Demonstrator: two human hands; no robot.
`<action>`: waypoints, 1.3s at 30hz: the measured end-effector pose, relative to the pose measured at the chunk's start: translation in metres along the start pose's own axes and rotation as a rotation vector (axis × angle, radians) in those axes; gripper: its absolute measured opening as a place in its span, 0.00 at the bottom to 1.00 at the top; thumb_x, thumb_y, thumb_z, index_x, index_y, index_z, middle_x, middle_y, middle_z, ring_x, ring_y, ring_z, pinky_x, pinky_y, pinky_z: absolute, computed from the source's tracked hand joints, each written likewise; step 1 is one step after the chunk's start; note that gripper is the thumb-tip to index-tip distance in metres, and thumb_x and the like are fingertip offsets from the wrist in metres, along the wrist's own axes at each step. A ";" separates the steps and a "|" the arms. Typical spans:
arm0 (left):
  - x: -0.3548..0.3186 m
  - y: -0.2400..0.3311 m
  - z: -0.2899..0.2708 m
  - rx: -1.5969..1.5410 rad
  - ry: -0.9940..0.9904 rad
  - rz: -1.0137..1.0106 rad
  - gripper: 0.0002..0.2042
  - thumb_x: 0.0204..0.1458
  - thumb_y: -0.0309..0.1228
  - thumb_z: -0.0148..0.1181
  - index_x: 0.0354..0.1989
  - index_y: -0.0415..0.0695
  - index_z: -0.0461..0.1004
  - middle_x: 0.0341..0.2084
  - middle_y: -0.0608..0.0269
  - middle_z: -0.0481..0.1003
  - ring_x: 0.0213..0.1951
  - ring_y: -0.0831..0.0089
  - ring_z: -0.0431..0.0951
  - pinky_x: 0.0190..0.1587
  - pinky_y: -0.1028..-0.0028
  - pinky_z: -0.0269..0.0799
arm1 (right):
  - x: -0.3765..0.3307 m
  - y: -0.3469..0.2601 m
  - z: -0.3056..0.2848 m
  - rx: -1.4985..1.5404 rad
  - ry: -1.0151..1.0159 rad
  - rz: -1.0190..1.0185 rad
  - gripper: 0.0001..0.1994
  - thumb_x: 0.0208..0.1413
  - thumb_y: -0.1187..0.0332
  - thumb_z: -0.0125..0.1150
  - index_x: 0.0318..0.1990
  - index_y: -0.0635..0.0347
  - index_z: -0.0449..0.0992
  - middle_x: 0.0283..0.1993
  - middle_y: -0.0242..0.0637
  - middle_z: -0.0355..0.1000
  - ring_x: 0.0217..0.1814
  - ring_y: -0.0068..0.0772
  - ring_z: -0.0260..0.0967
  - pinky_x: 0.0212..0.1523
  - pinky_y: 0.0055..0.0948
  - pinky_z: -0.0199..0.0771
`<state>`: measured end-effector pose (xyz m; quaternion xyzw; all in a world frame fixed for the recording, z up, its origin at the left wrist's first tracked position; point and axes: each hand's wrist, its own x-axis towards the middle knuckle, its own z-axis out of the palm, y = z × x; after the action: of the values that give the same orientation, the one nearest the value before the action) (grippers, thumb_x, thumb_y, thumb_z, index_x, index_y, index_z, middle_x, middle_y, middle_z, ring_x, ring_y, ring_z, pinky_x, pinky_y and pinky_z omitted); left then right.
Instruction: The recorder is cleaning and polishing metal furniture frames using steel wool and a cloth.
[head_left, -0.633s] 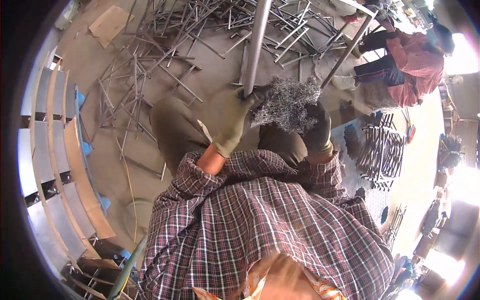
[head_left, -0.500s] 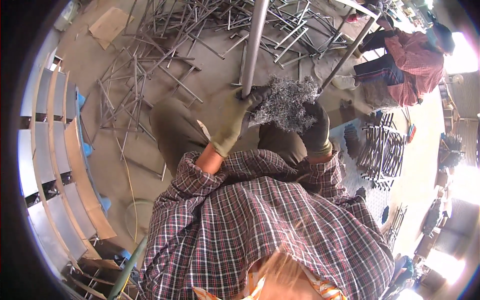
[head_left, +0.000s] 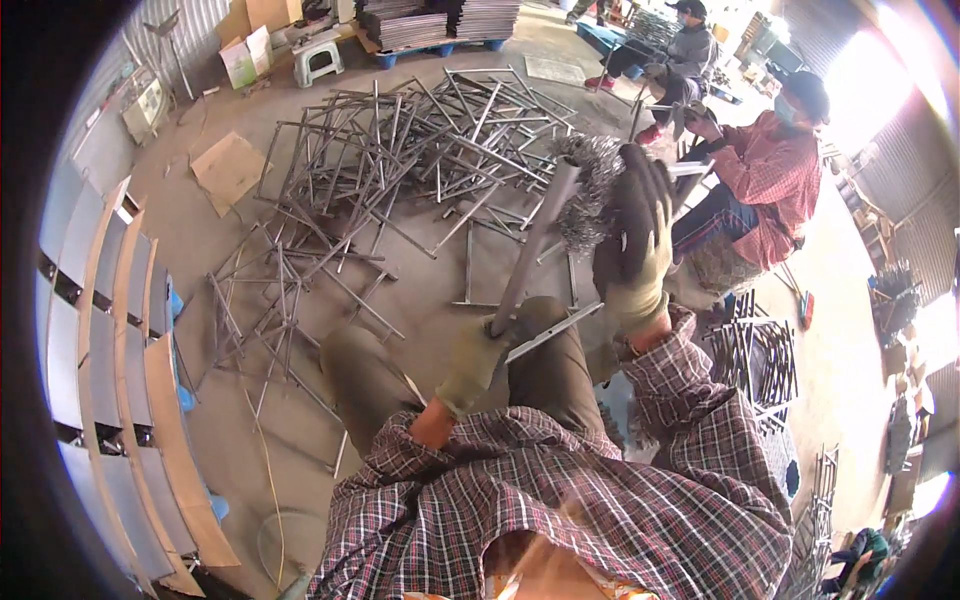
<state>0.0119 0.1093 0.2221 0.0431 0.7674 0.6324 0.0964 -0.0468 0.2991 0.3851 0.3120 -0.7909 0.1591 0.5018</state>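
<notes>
My left hand (head_left: 474, 362), in a pale work glove with dark fingers, is closed around the lower end of a grey metal tube frame (head_left: 540, 240). One tube rises from that hand, tilted to the upper right, and a thinner bar sticks out to the right beside it. In my right hand (head_left: 638, 235), gloved the same way, a tangled grey wad of steel wool (head_left: 588, 188) is held at the tube's upper end. The wool lies against or just behind the tube; I cannot tell which. Part of it is hidden by the gloved fingers.
Beyond my knees, a tangled heap of metal tube frames (head_left: 400, 160) covers the floor. Racked grey panels (head_left: 95, 330) stand at the left. Flat cardboard (head_left: 228, 172) lies behind. A co-worker (head_left: 760, 170) sits close on the right, near stacked dark frames (head_left: 755, 360).
My right hand and the steel wool have moved up to the tube's end, away from my left hand. My left hand is lower. The view now takes in more of the far floor.
</notes>
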 end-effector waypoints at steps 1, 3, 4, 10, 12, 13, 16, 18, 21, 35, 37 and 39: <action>0.003 -0.003 0.002 0.001 -0.002 0.008 0.11 0.57 0.26 0.55 0.46 0.37 0.76 0.26 0.75 0.74 0.24 0.88 0.67 0.25 0.81 0.61 | 0.005 0.007 0.003 0.101 0.007 -0.062 0.31 0.41 0.71 0.62 0.58 0.65 0.65 0.63 0.57 0.61 0.64 0.59 0.60 0.62 0.49 0.58; 0.007 -0.008 0.001 -0.314 -0.089 0.005 0.11 0.56 0.23 0.55 0.46 0.38 0.76 0.27 0.71 0.76 0.26 0.85 0.70 0.28 0.80 0.64 | 0.011 0.013 -0.014 0.198 -0.101 -0.054 0.30 0.43 0.70 0.62 0.57 0.64 0.66 0.63 0.57 0.62 0.63 0.59 0.60 0.62 0.50 0.58; 0.006 -0.003 -0.003 -0.310 -0.092 0.003 0.11 0.56 0.23 0.55 0.46 0.38 0.76 0.27 0.71 0.76 0.26 0.85 0.70 0.28 0.80 0.64 | 0.022 0.009 -0.028 0.299 -0.213 -0.038 0.29 0.44 0.68 0.63 0.57 0.64 0.67 0.62 0.56 0.62 0.63 0.60 0.61 0.62 0.50 0.58; 0.001 0.009 -0.010 -0.378 -0.202 -0.043 0.11 0.55 0.21 0.54 0.45 0.38 0.76 0.35 0.65 0.79 0.34 0.83 0.75 0.33 0.80 0.69 | 0.072 0.014 -0.047 0.596 -0.402 0.084 0.23 0.35 0.75 0.76 0.40 0.60 0.69 0.58 0.50 0.69 0.62 0.52 0.64 0.58 0.44 0.64; 0.004 -0.007 -0.012 -0.271 -0.241 0.097 0.12 0.56 0.21 0.54 0.49 0.37 0.74 0.37 0.65 0.79 0.35 0.83 0.75 0.34 0.80 0.69 | 0.081 0.011 -0.046 0.710 -0.574 0.138 0.25 0.35 0.73 0.76 0.42 0.60 0.68 0.57 0.49 0.69 0.62 0.51 0.64 0.57 0.43 0.66; 0.004 0.008 -0.013 -0.269 -0.253 0.098 0.12 0.56 0.21 0.54 0.49 0.37 0.74 0.37 0.65 0.79 0.35 0.83 0.75 0.34 0.80 0.69 | 0.085 0.008 -0.049 0.636 -0.627 0.154 0.28 0.36 0.69 0.75 0.46 0.60 0.68 0.57 0.50 0.69 0.61 0.50 0.66 0.57 0.40 0.68; 0.007 0.050 -0.025 -0.055 -0.299 -0.142 0.14 0.55 0.23 0.56 0.50 0.37 0.73 0.35 0.64 0.79 0.34 0.81 0.75 0.34 0.78 0.70 | 0.090 0.006 -0.044 0.327 -0.729 0.117 0.31 0.36 0.66 0.74 0.51 0.60 0.68 0.55 0.49 0.69 0.59 0.48 0.67 0.56 0.37 0.69; 0.008 0.058 -0.025 -0.107 -0.096 0.125 0.12 0.53 0.24 0.58 0.46 0.37 0.75 0.29 0.63 0.78 0.31 0.80 0.74 0.33 0.77 0.69 | 0.088 0.004 -0.032 0.221 -0.743 0.079 0.32 0.37 0.66 0.70 0.54 0.60 0.66 0.52 0.48 0.70 0.51 0.50 0.70 0.46 0.40 0.73; 0.026 0.103 -0.017 -0.244 0.118 0.460 0.06 0.51 0.24 0.58 0.36 0.37 0.77 0.21 0.63 0.75 0.26 0.79 0.73 0.31 0.76 0.69 | 0.083 -0.006 -0.023 0.160 -0.616 -0.105 0.32 0.39 0.66 0.68 0.55 0.65 0.65 0.52 0.49 0.66 0.48 0.53 0.69 0.49 0.43 0.71; 0.029 0.129 -0.022 -0.086 -0.085 0.115 0.08 0.47 0.18 0.48 0.21 0.36 0.74 0.16 0.65 0.73 0.21 0.80 0.71 0.22 0.74 0.64 | 0.082 -0.003 -0.026 0.173 -0.631 -0.159 0.22 0.40 0.69 0.62 0.48 0.61 0.71 0.39 0.41 0.73 0.41 0.45 0.73 0.43 0.40 0.73; 0.032 0.126 -0.015 -0.067 -0.141 0.179 0.08 0.47 0.18 0.47 0.21 0.36 0.74 0.16 0.64 0.73 0.21 0.79 0.72 0.23 0.74 0.64 | 0.068 0.008 -0.029 0.116 -0.583 -0.167 0.22 0.39 0.69 0.62 0.46 0.61 0.72 0.38 0.41 0.73 0.39 0.45 0.73 0.42 0.40 0.74; 0.032 0.128 -0.001 -0.066 -0.198 0.238 0.08 0.47 0.18 0.47 0.21 0.36 0.74 0.17 0.63 0.74 0.21 0.79 0.72 0.24 0.74 0.65 | 0.066 0.021 -0.048 0.046 -0.589 -0.150 0.22 0.36 0.69 0.63 0.45 0.58 0.73 0.38 0.40 0.73 0.38 0.46 0.72 0.42 0.40 0.73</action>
<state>-0.0265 0.1394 0.3450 0.1930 0.7223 0.6569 0.0974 -0.0469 0.3199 0.4666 0.4134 -0.8733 0.0420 0.2542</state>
